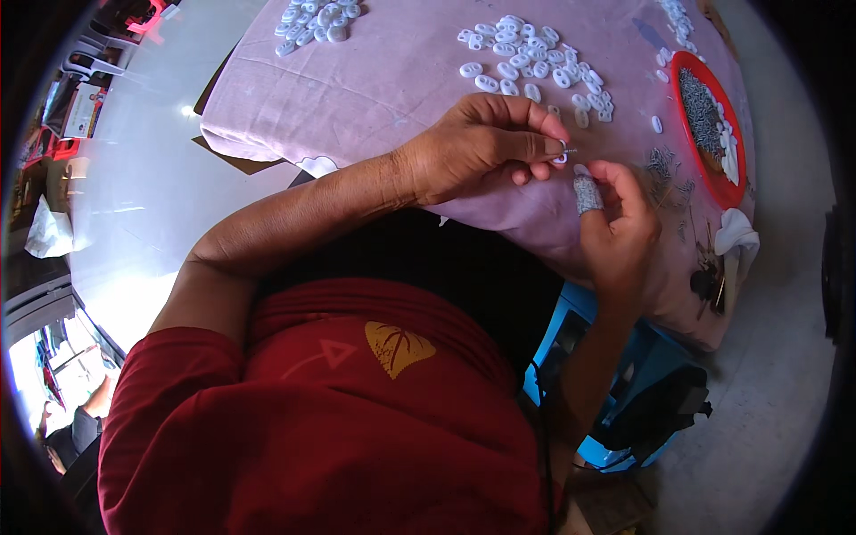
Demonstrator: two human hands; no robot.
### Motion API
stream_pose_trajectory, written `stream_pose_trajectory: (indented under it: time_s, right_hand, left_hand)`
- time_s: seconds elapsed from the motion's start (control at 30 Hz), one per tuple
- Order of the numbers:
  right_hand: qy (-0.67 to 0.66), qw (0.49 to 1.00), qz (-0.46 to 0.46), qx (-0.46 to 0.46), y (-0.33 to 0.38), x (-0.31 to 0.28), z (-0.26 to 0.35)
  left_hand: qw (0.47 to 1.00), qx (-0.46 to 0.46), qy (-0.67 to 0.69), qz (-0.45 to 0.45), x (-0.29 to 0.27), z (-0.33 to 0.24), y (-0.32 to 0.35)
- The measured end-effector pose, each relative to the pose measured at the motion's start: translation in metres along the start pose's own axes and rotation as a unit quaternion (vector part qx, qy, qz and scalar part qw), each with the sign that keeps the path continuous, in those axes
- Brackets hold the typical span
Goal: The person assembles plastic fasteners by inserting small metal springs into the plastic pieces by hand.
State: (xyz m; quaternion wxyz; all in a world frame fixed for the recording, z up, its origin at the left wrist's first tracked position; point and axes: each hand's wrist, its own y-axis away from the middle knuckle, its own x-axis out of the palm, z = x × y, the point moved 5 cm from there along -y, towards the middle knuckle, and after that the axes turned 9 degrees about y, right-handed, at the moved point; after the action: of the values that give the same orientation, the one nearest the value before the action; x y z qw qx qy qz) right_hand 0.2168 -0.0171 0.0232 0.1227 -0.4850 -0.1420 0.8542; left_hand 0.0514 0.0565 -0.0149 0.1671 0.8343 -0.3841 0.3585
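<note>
1. Edges: The near edge of the desk draped in pale pink cloth runs under the left wrist and toward the right forearm.
2. Right limit: A red oval plastic tray holding grey metal pieces and white pieces sits close to the right edge; a crumpled white cloth lies just below it.
3. Room: Wide bare cloth separates the upper-left heap of white oval plastic pieces from the central spread of similar white pieces. Right of the hands, scattered thin grey metal pieces narrow the space before the tray.
4. Left hand: Thumb and forefinger pinch a small white plastic piece at their tips; a thin metal part projects rightward.
5. Right hand: Fingers curl near the held piece, apart from it, one wrapped in speckled grey-white material. Whether they grip anything cannot be told.
</note>
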Motion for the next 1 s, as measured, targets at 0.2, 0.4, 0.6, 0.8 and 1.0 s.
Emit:
stream_pose_trajectory:
  time_s: [0.2,0.4,0.6,0.8,1.0]
  right_hand:
    - [-0.202,0.977,-0.021,0.058,0.004,-0.009,0.015]
    - [-0.242,0.967,-0.038,0.068,0.007,-0.003,0.017]
    - [-0.249,0.965,-0.038,0.073,0.009,0.007,0.026]
    - [-0.182,0.979,-0.081,0.047,0.014,0.003,0.029]
    - [-0.214,0.966,-0.131,0.062,0.012,0.014,0.031]
  left_hand:
    - [0.999,0.011,-0.052,-0.002,0.001,0.000,0.002]
    - [0.998,0.013,-0.064,0.016,0.011,0.002,0.001]
    - [0.999,0.020,-0.028,-0.001,0.009,0.002,0.004]
    - [0.998,0.017,0.017,-0.055,0.005,0.007,0.002]
    - [0.997,0.029,-0.004,-0.072,0.006,0.007,0.003]
